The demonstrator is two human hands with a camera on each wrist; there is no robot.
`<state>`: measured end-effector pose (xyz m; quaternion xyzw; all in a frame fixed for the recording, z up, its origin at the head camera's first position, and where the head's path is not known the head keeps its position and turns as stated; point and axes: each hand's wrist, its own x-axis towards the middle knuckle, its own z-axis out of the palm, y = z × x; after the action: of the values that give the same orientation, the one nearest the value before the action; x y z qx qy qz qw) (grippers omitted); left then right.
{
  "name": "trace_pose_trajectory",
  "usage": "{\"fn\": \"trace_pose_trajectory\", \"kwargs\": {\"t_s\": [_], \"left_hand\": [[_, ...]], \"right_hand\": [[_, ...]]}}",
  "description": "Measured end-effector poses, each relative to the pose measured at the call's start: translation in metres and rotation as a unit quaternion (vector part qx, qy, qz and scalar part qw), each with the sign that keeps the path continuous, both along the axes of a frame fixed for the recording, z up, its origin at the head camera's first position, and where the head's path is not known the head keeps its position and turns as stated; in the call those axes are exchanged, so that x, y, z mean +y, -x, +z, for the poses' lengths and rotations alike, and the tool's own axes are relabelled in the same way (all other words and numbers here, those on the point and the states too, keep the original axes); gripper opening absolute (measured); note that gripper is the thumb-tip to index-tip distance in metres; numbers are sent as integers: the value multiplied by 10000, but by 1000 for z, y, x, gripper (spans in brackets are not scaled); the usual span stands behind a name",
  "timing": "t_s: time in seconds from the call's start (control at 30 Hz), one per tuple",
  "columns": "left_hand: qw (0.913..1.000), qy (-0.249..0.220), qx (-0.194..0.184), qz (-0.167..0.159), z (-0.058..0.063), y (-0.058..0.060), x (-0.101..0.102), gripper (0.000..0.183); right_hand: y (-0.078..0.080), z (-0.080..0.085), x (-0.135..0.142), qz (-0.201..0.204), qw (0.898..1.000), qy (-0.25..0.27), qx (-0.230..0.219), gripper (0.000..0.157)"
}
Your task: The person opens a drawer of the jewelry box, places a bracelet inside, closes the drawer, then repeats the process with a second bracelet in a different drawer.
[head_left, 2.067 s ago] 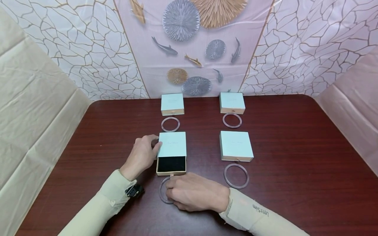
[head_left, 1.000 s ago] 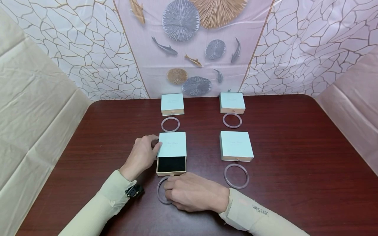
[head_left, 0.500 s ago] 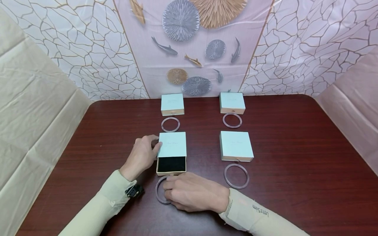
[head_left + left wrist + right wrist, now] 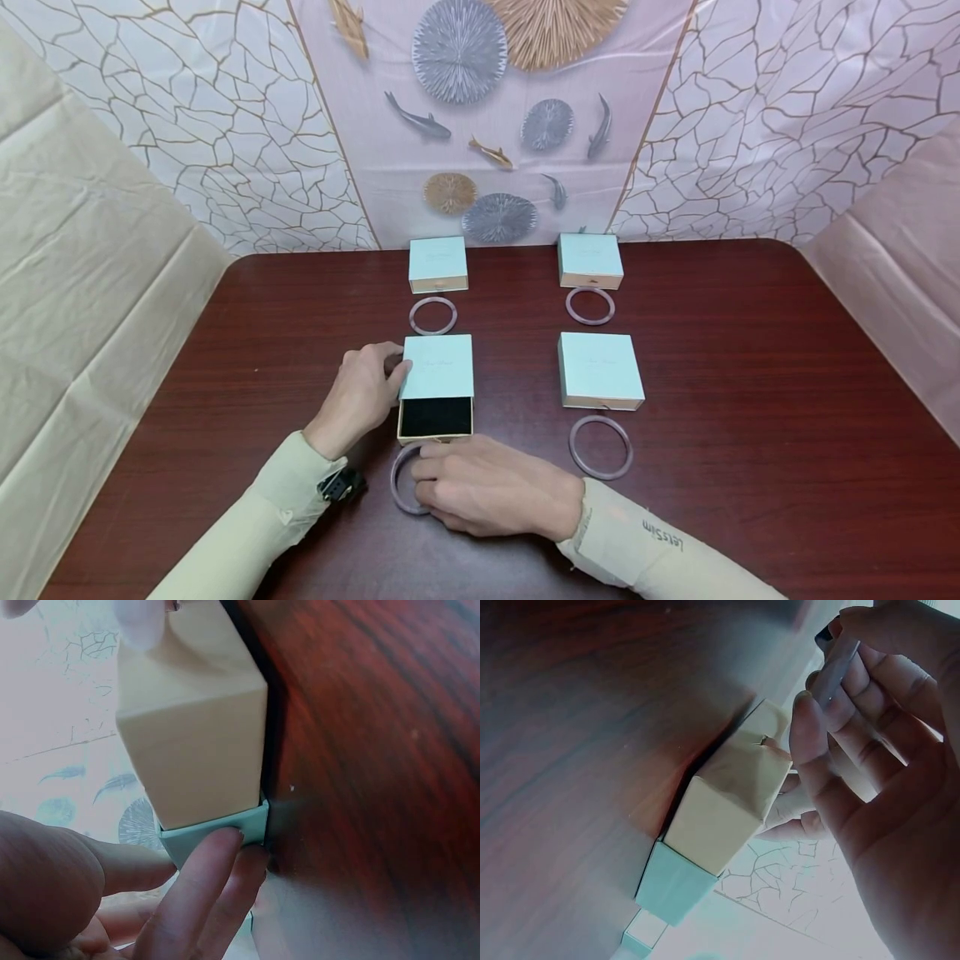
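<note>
A pale mint jewellery box (image 4: 438, 367) lies in the front left of the group, its drawer (image 4: 417, 438) pulled partway out toward me, showing black lining. My left hand (image 4: 356, 396) holds the box's left side, thumb near the top edge; in the left wrist view, fingertips (image 4: 221, 844) press the mint sleeve (image 4: 214, 834). Just in front of the drawer my right hand (image 4: 491, 490) pinches a greyish-lilac bangle (image 4: 396, 479) between thumb and fingers. The right wrist view shows the bangle (image 4: 835, 673) edge-on in that pinch. Its right part is hidden by the hand in the head view.
Behind the held box lie another bangle (image 4: 432, 317) and a closed box (image 4: 438, 258). To the right are two closed boxes, the nearer box (image 4: 600, 367) and the farther box (image 4: 589, 254), with a bangle (image 4: 601, 447) and another bangle (image 4: 589, 307) before them. Cloth walls surround the table.
The bangle in my right hand has shifted a little left and away from me, and more of its ring shows. The right fingers moved slightly left too; the left hand and box stay put.
</note>
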<state>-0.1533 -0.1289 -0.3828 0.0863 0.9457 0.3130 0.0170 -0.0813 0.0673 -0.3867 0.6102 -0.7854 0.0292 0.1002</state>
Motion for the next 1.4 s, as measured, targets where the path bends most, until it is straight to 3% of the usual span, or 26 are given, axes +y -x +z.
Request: {"fn": "trace_pose_trajectory", "kwargs": {"t_s": [1.4], "left_hand": [[10000, 89, 22, 8, 1, -1, 0, 21]], "right_hand": [[5, 5, 3, -126, 9991, 406, 83, 20]]}}
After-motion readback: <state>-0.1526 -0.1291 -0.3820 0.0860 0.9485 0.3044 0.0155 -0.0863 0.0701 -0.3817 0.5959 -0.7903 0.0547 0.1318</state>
